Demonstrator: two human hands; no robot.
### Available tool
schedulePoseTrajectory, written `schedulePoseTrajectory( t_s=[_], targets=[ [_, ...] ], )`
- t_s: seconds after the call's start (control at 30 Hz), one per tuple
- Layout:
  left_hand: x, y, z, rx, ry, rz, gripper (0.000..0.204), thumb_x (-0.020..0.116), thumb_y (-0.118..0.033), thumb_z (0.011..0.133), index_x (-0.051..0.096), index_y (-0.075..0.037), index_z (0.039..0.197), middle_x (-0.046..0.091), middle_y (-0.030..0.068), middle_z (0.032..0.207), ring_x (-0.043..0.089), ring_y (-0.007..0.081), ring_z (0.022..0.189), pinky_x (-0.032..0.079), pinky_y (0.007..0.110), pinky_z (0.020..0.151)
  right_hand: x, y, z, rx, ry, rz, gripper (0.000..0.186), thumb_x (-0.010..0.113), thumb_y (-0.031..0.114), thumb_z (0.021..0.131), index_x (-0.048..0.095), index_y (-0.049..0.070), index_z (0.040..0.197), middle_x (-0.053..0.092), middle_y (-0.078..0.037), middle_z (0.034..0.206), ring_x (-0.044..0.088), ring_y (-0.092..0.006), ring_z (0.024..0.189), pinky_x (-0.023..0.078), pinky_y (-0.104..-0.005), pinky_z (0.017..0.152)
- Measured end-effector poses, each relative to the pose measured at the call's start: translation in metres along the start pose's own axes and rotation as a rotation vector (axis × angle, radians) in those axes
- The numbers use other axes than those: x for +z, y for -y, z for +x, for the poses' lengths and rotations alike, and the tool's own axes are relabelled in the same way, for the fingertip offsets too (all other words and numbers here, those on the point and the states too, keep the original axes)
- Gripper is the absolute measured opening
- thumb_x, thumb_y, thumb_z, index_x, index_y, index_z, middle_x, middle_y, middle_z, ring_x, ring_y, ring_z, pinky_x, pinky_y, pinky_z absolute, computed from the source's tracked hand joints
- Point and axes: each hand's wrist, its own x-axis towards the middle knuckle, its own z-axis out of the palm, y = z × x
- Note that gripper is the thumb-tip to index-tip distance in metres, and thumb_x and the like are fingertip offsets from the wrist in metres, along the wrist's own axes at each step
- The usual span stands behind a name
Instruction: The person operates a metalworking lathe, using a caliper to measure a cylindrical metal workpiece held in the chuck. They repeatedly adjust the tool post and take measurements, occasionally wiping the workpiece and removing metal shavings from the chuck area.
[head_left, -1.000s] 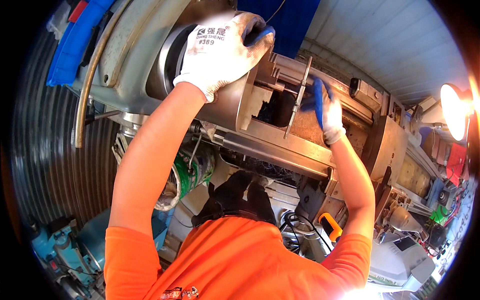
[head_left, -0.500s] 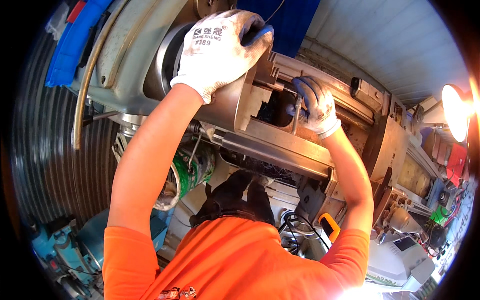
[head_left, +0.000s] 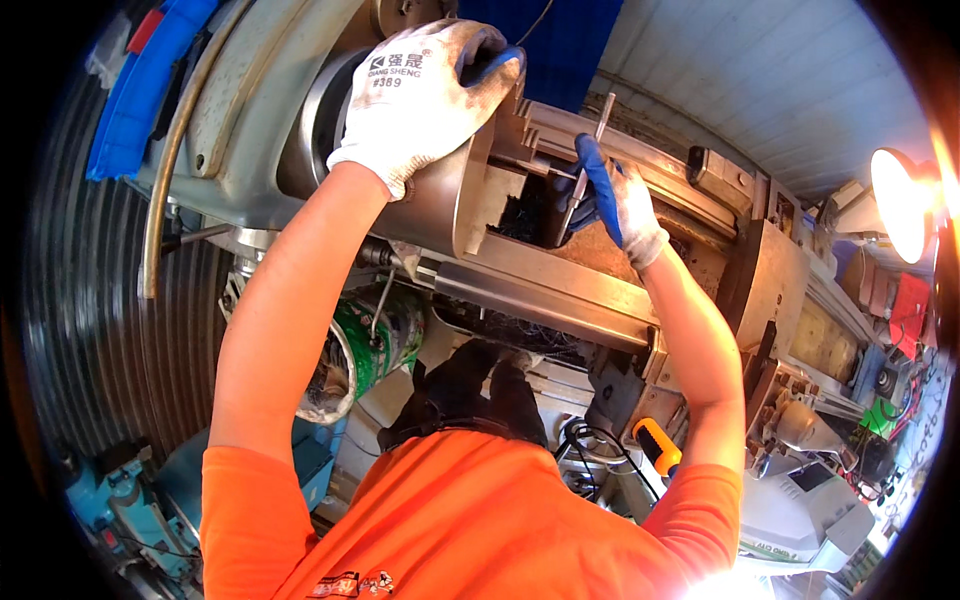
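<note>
My left hand (head_left: 425,100), in a white work glove with blue coating, is wrapped over the top of a large round metal lathe chuck (head_left: 430,215). Its fingertips are hidden on the far side. To the right, my gloved right hand (head_left: 612,195) pinches a slim metal bar (head_left: 603,118) that stands steeply slanted across the lathe. The bar's upper end sticks out above the fingers, and its lower end shows below them. A thin rod (head_left: 540,165) runs from the chuck's jaws toward the bar; how the two join is hidden by my fingers.
Lathe bed rails (head_left: 545,275) run rightward beneath my hands to a metal block (head_left: 768,275). A lit lamp (head_left: 900,205) glares at the right. Below the chuck stands a green bucket (head_left: 385,325). A corrugated wall (head_left: 110,300) is at the left; an orange-and-black object (head_left: 656,447) lies near my right elbow.
My right hand has turned, showing more blue coating, and the bar's upper end now rises above it. My left hand stays on the chuck. The whole view has shifted slightly.
</note>
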Motion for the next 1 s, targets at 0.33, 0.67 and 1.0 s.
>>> schedulePoseTrajectory(
  t_s=[0.33, 0.67, 1.0],
  targets=[
    [-0.004, 0.002, 0.001, -0.011, 0.026, -0.030, 0.037, 0.068, -0.044, 0.092, 0.071, -0.013, 0.111, 0.071, 0.0132, 0.106, 0.067, 0.0348, 0.098, 0.054, 0.041, 0.086, 0.012, 0.019, -0.015, 0.171, 0.214, 0.535, 0.064, 0.061, 0.060, 0.094, 0.064, 0.001, 0.119, 0.071, -0.014, 0.086, 0.071, -0.0232, 0.070, 0.060, -0.0350, 0.059],
    [-0.002, 0.002, 0.000, 0.004, 0.015, -0.023, 0.042, 0.065, -0.049, 0.092, 0.070, -0.013, 0.113, 0.070, 0.0131, 0.106, 0.067, 0.0338, 0.099, 0.054, 0.040, 0.086, -0.007, 0.014, -0.013, -1.079, -0.054, -1.051, 0.035, 0.073, 0.012, 0.075, 0.064, 0.009, 0.108, 0.068, -0.011, 0.100, 0.066, -0.0322, 0.096, 0.053, -0.0408, 0.087],
    [-0.001, 0.002, 0.002, -0.002, 0.031, -0.023, 0.045, 0.067, -0.050, 0.091, 0.070, -0.012, 0.114, 0.070, 0.0133, 0.107, 0.067, 0.0333, 0.100, 0.054, 0.041, 0.087, -0.014, 0.000, -0.012, -0.789, -0.009, -0.633, 0.039, 0.063, 0.042, 0.096, 0.067, 0.005, 0.106, 0.067, -0.017, 0.092, 0.067, -0.0303, 0.078, 0.054, -0.0394, 0.068]
  ],
)
